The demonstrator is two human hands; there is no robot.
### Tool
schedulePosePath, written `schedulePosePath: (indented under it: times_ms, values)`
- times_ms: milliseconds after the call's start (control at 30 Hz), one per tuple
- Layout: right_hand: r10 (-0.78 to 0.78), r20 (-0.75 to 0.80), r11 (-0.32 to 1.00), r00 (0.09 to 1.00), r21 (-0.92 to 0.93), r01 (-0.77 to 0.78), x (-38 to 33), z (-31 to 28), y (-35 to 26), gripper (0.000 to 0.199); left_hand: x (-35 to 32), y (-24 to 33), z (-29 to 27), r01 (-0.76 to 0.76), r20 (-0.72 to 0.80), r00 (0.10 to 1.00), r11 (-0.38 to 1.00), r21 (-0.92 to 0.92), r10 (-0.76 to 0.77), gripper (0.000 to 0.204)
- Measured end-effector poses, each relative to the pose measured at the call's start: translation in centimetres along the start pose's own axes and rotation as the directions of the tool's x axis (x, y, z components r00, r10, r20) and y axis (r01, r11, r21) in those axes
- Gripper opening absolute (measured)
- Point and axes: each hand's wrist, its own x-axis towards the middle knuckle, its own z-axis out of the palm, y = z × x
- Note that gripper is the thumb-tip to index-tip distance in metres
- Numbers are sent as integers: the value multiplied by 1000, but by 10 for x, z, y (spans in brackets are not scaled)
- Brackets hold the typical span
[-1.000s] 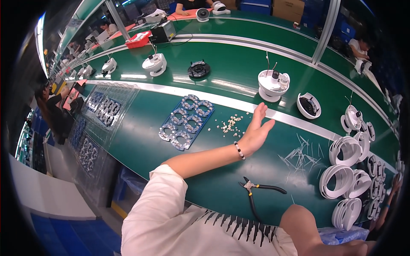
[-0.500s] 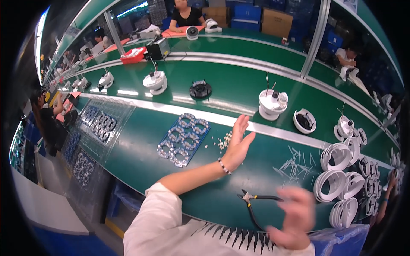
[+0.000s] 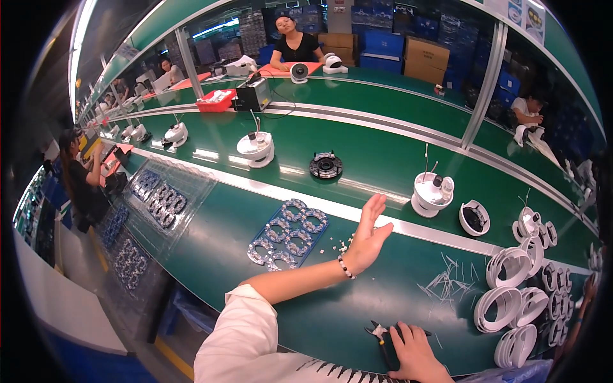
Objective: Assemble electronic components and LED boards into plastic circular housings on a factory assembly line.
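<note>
My left hand, a beaded bracelet at its wrist, is held out over the green bench with its fingers straight. Close beside it lie small whitish pieces, partly hidden by the hand. My right hand rests over a pair of cutting pliers with black-and-yellow handles. Its fingers are spread across the handles, and no closed grip shows. A blue panel of ring-shaped circuit boards lies left of my left hand. Thin white strips are scattered between my hands and the stacked white rings at the right.
Beyond the pale rail, a line holds white camera-like housings, a black round part and a white-rimmed black part. Clear plastic trays with more boards lie left. A red bin stands farther back. Several people sit around.
My right hand has come down from the air onto the pliers. My left hand stays stretched out much as before. The whole view has shifted, so things sit lower and farther right.
</note>
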Motion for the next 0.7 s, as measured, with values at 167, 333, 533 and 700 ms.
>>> schedulePosePath:
  times_ms: [167, 333, 533, 700]
  values:
    - [11, -179, 984, 984, -172, -42, 4, -15, 37, 67, 42, -13, 7, -119, 84, 991, 981, 150, 107, 59]
    - [22, -877, 986, 480, -60, -156, 44, -114, 76, 53, 118, -27, 3, -265, 77, 963, 849, 456, 259, 43]
    - [-252, -793, 826, 555, -475, -304, 112, -225, 205, 50, 177, -105, 35, -276, 271, 958, 534, 799, 90, 33]
    - [-185, -456, 629, 871, -735, -251, 183, -249, 255, 35, 192, -123, 60, -284, 281, 958, 326, 902, 57, 24]
